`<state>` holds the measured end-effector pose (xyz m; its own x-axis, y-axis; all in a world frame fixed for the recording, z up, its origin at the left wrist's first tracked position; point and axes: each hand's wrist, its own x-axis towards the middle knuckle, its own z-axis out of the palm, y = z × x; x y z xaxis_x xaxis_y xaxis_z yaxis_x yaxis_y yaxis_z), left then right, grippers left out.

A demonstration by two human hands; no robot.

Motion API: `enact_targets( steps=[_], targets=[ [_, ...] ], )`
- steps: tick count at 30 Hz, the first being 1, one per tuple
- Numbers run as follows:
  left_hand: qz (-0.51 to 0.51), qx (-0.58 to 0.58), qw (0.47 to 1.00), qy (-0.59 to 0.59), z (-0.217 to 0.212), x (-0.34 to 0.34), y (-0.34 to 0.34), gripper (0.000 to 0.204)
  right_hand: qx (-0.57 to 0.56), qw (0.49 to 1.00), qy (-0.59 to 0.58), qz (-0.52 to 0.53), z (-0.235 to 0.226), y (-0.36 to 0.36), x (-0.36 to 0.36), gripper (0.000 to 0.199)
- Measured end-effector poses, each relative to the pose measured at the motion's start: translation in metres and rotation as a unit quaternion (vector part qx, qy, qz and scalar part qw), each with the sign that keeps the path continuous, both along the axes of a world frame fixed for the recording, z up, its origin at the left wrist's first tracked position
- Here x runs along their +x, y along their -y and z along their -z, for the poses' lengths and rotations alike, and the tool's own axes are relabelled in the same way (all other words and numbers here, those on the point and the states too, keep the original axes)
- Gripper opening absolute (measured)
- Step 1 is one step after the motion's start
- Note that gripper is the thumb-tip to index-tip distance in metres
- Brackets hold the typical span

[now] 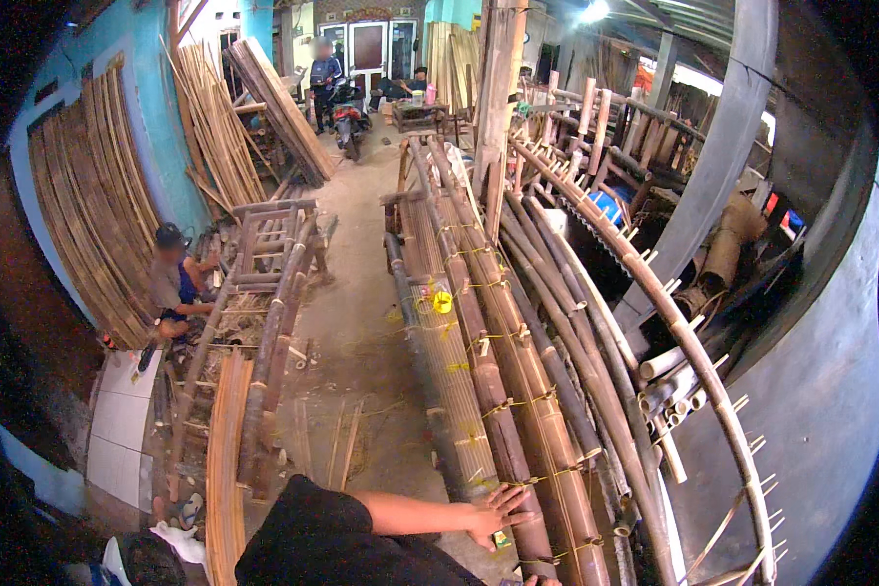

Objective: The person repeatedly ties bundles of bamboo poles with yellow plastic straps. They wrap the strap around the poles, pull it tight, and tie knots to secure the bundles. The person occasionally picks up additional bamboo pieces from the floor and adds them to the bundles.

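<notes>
My left hand (499, 513) lies with its fingers spread on a thick brown bamboo pole (503, 430), the bare forearm reaching in from a black sleeve. Just below the palm shows a small yellow-and-green item (501, 539), too small to name. Of my right hand (544, 581) only a sliver appears at the bottom edge, so its fingers are hidden. Beside the pole runs a long panel of narrow bamboo slats (449, 366), tied at intervals with yellow strands. A bright yellow roll (441, 302) sits on the slats farther up.
Long bamboo poles (576, 303) lie to the right, near a curved pole with pegs (645, 269). A bamboo ladder-like frame (281, 322) stands left, with a seated person (173, 283) beside it. Farther back are a motorbike (350, 119) and a standing person (324, 83).
</notes>
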<state>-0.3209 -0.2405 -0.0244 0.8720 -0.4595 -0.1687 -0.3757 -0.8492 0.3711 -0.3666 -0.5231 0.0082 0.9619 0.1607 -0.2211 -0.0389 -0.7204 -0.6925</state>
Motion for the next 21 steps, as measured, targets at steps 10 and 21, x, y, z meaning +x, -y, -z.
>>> enact_targets(
  steps=[10, 21],
  targets=[
    [-0.032, 0.040, 0.977, -0.206, -0.035, 0.020, 0.002, 0.142, -0.194, 0.944, 0.157, -0.215, -0.034, -0.010, 0.018, 0.053],
    [-0.030, 0.028, 0.966, -0.253, -0.052, 0.015, 0.006, 0.143, -0.103, 0.966, 0.107, -0.213, -0.094, -0.036, 0.014, 0.031]
  ],
)
